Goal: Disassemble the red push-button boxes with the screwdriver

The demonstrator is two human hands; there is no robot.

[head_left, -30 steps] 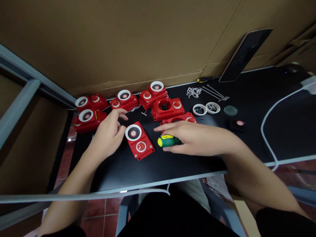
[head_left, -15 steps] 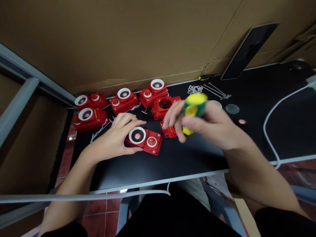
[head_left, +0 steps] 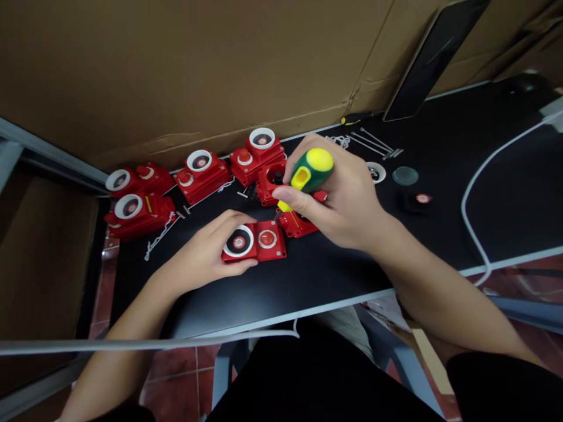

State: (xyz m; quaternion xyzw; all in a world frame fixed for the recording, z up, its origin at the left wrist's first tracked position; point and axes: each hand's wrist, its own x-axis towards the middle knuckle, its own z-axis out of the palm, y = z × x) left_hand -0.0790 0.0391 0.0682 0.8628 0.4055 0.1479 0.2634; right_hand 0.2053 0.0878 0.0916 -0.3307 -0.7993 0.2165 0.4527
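Note:
My left hand [head_left: 206, 252] grips the left end of a red switch box [head_left: 259, 241] that lies flat on the black table [head_left: 334, 275], with a white ring and a red button on its top. My right hand [head_left: 343, 196] is closed round the green and yellow handle of a screwdriver [head_left: 308, 170], held upright just above the right end of that box. Its tip is hidden behind my fingers. Another red box [head_left: 297, 223] lies right behind, partly under my right hand.
Several more red boxes [head_left: 200, 173] stand along the back by a cardboard wall [head_left: 197, 70]. Long screws [head_left: 373, 143], a white ring [head_left: 376, 172], a clear disc [head_left: 405, 175] and a white cable [head_left: 477, 193] lie to the right. A dark tablet [head_left: 433, 55] leans on the cardboard.
My right hand picked the screwdriver off the table and stood it upright over the box. My left hand turned the box to lie sideways and now holds it still.

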